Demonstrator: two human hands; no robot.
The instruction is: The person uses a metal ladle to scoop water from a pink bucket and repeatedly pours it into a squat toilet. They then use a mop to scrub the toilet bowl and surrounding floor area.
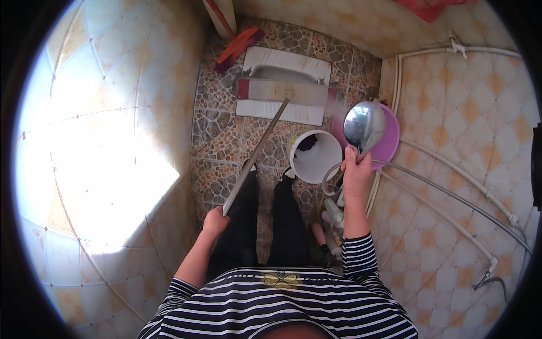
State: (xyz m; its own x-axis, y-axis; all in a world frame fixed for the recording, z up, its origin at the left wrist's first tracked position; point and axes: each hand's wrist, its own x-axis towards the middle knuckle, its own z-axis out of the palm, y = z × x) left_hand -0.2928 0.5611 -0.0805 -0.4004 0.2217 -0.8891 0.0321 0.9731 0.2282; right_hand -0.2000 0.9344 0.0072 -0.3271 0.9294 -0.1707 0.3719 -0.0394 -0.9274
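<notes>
My left hand [217,222] is closed around the upper end of a long metal handle [260,148]. The handle slants forward to a wide flat mop head [262,90], pale with red ends, which lies across a white squat toilet pan [292,114]. In my right hand [357,171] is a chrome shower head [362,125], its shiny back turned up. A faint spray seems to show to its left. The shower hose [449,186] loops by my wrist and runs off right. Below the shower head, partly hidden, stands a pink plastic basin [390,135].
A white bucket [324,167] with a dark cloth [307,143] inside stands by my feet. An orange broom [239,46] leans in the far left corner. Several bottles [333,210] stand along the right wall, under white pipes [457,178]. Tiled walls close in both sides.
</notes>
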